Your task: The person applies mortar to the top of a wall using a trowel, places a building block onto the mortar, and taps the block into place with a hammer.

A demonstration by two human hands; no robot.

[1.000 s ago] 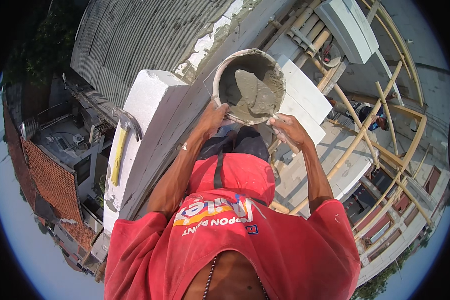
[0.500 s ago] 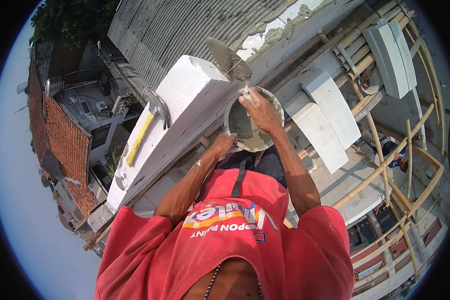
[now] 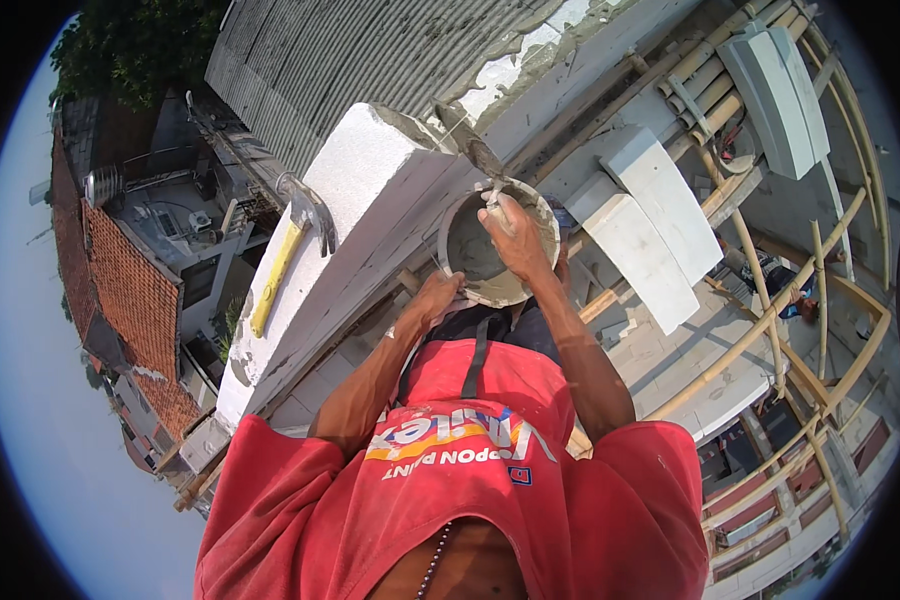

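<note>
Since a moment ago the right hand point(image 3: 515, 238), closed around a trowel point(image 3: 475, 155), reaches across the mortar bucket point(image 3: 470, 250), which the left hand point(image 3: 435, 300) grips at its rim to steady it beside the white block wall point(image 3: 350, 200).

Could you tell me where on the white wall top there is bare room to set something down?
On the wall top, a bare stretch lies between the yellow-handled hammer and the far end. It is crowded around the mortar bucket, where the left hand and right hand work.
</note>
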